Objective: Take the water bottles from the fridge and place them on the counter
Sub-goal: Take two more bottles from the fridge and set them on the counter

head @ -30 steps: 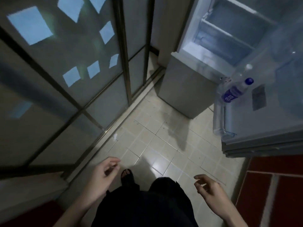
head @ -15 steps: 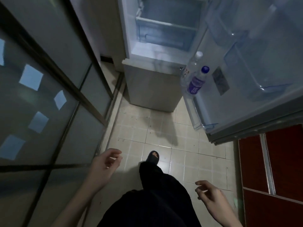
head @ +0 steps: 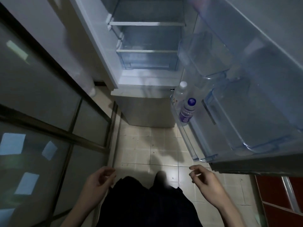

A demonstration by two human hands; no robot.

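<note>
standing in the clear door bin [head: 188, 138] (ridged plastic): two bottles [head: 186, 112].

Two water bottles [head: 186, 110], two hands [head: 98, 181].

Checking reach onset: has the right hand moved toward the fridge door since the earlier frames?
Yes. The right hand has risen forward, now just below the open fridge door's bottom edge, empty.
</note>
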